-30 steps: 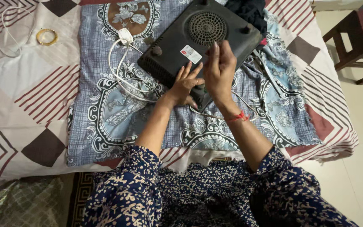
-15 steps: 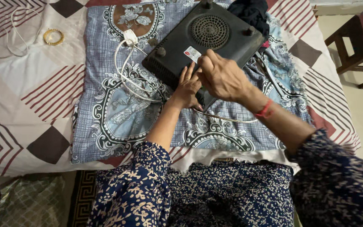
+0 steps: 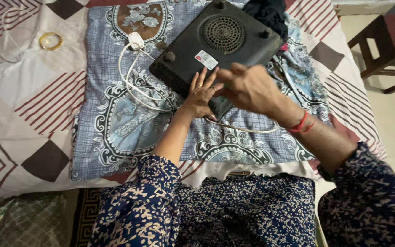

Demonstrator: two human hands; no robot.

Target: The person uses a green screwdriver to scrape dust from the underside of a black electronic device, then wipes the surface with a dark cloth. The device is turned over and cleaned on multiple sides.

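Nearest the wearer, both forearms in dark floral sleeves reach onto the blue patterned cloth. Left hand lies flat, fingers spread, on the near corner of the black appliance, which rests underside up on that cloth. Right hand, just right of the left, hovers over the same corner, fingers curled; its grip cannot be told. White cord coils left of the appliance. Yellow ring lies far left.
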